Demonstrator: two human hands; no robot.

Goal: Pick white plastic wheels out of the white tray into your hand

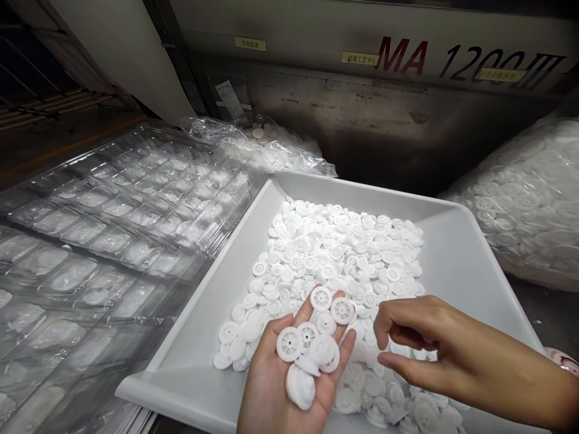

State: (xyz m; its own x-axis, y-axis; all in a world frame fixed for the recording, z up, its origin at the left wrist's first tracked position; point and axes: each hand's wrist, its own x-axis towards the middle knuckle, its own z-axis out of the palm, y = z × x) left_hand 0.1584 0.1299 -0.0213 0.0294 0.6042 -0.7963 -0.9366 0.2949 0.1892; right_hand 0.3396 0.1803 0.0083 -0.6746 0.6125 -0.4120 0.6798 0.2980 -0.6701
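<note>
A grey metal machine housing [362,108] with "MA 1200" lettered in red and black fills the background. On the left lies a wide stack of clear plastic blister trays [90,253], their pockets each holding a pale part that is hard to make out through the glare. Two clear plastic bags of white discs flank the scene: one [529,199] bulging at the right edge and cut off by the frame, another [262,147] crumpled behind the trays.

In the centre sits a large white square plastic tray [461,253], tilted corner-on to the camera, holding a heap of small white spoked plastic wheels [339,253].

The left hand [294,374] is palm-up and cupped over the near edge of the tray, cradling a handful of these wheels [312,346], several showing their spokes and one lying on its side near the wrist. The right hand [416,343] hovers just beside it above the heap, fingers curled with thumb and forefinger close together; whether anything is pinched between them I cannot tell.

A pink round object [565,361] peeks in at the right edge, mostly hidden behind the right forearm.
</note>
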